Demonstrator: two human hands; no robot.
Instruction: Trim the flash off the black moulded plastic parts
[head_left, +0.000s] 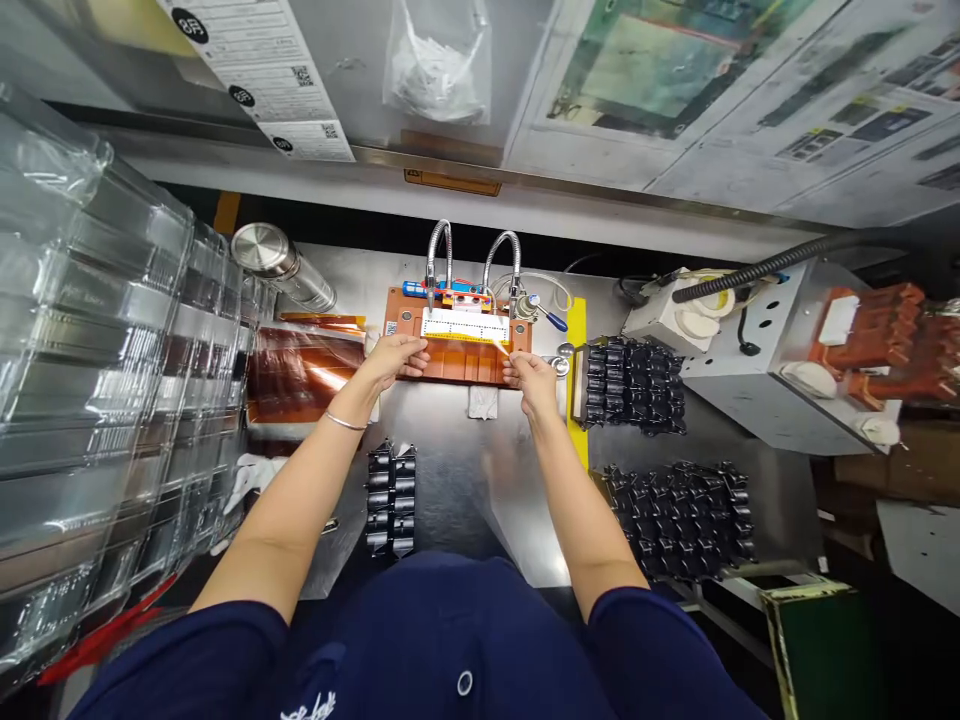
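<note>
Leaning over the bench [457, 470], the person is working with both hands at the centre of the frame, where a white strip [465, 325] is lying on an orange-brown fixture [465, 362]. The left hand [394, 360] is bringing thumb and fingers nearly together at the strip's left end; the right hand [534, 380] is curling in a loose pinch at the right end. From where I am standing, I cannot tell whether either is gripping the edge or only touching it.

Doing this well, I'm thinking, is calling for a light touch, both ends moving evenly, the edge running straight along the fixture and the fingers keeping clear of the two metal hoses [449, 255] arching over it.

As for looks, the strip is showing long, narrow and bright, dark dots running along it, a yellow band [450, 337] edging its lower side, and it is sloping slightly down rightward.
</note>
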